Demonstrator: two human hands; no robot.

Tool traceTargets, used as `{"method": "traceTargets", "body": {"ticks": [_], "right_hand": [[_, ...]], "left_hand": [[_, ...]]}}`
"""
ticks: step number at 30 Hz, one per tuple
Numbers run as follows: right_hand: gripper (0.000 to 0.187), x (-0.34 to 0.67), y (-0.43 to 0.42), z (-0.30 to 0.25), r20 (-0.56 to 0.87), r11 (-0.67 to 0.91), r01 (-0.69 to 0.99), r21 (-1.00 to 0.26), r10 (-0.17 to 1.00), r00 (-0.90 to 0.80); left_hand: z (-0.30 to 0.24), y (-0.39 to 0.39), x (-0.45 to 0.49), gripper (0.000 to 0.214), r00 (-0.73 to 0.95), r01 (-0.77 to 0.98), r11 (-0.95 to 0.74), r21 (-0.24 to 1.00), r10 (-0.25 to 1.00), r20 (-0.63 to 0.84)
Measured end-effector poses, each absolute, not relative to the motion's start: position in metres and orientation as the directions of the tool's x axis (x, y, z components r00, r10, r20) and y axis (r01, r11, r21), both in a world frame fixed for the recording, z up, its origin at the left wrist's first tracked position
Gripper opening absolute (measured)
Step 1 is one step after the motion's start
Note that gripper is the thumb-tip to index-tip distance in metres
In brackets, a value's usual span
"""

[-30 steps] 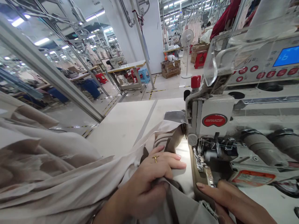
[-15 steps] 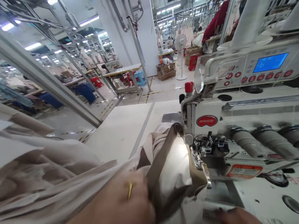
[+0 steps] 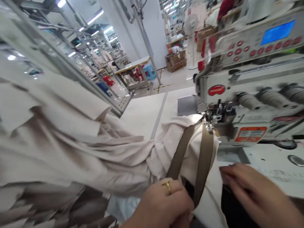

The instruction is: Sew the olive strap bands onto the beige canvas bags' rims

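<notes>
A beige garment [image 3: 140,158] runs from the left up to the sewing machine [image 3: 216,110], its edge lying under the presser foot area. A brown band [image 3: 204,155] forms a loop on the garment, with one strip reaching the needle. My left hand [image 3: 166,202], wearing a gold ring, is closed on the lower end of the brown band; its fingertips are partly hidden. On the right, my right hand [image 3: 256,190] has its fingers together at the garment's right edge, below the machine head, and appears to pinch the cloth there.
Several cut beige pieces [image 3: 47,202] hang at the lower left. The white table [image 3: 142,110] extends behind the machine. A control panel with a blue screen [image 3: 277,32] and several thread cones or rollers are at the right. A metal post [image 3: 152,47] and a cardboard box [image 3: 175,60] stand beyond.
The view has tilted down and shifted. The brown band now shows as an open loop, pulled straighter towards me. My right hand has come up into view beside the cloth edge.
</notes>
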State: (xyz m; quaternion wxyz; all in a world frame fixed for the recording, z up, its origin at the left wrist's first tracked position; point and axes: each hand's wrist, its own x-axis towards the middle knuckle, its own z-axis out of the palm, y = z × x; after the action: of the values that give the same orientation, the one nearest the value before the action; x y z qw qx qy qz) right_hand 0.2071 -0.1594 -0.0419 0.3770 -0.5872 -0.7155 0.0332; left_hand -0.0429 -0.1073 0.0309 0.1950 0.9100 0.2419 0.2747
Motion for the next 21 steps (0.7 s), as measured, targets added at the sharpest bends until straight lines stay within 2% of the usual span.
{"method": "traceTargets", "body": {"ticks": [3, 4, 6, 10, 14, 17, 19, 21], "right_hand": [[0.016, 0.204, -0.165, -0.011, 0.572, 0.490, 0.765, -0.419, 0.796, -0.197], [0.014, 0.200, -0.165, 0.001, 0.630, 0.588, 0.729, -0.351, 0.724, -0.281], [0.017, 0.188, -0.162, 0.022, 0.675, 0.673, 0.683, -0.283, 0.646, -0.356], [0.026, 0.163, -0.154, 0.037, 0.651, 0.675, 0.706, -0.213, 0.637, -0.413], [0.040, 0.162, -0.152, 0.029, 0.591, 0.671, 0.681, -0.293, 0.687, -0.423], [0.043, 0.172, -0.151, 0.027, 0.575, 0.715, 0.671, -0.199, 0.639, -0.510], [0.039, 0.177, -0.152, 0.026, 0.570, 0.752, 0.651, -0.103, 0.581, -0.581], [0.041, 0.179, -0.158, 0.023, 0.623, 0.733, 0.677, -0.072, 0.563, -0.543]], "left_hand": [[0.032, -0.113, -0.034, 0.014, 0.662, 0.321, -0.824, 0.467, 0.548, 0.512], [0.035, -0.117, -0.032, 0.016, 0.674, 0.354, -0.828, 0.435, 0.549, 0.494], [0.042, -0.124, -0.030, 0.017, 0.724, 0.435, -0.835, 0.336, 0.546, 0.421], [0.048, -0.132, -0.030, 0.021, 0.755, 0.492, -0.861, 0.129, 0.495, 0.430], [0.047, -0.134, -0.025, 0.024, 0.748, 0.530, -0.848, -0.013, 0.460, 0.478], [0.042, -0.136, -0.020, 0.027, 0.765, 0.530, -0.840, -0.112, 0.417, 0.491], [0.034, -0.139, -0.020, 0.031, 0.788, 0.486, -0.872, -0.054, 0.412, 0.457], [0.022, -0.141, -0.021, 0.033, 0.802, 0.439, -0.894, 0.085, 0.433, 0.411]]}}
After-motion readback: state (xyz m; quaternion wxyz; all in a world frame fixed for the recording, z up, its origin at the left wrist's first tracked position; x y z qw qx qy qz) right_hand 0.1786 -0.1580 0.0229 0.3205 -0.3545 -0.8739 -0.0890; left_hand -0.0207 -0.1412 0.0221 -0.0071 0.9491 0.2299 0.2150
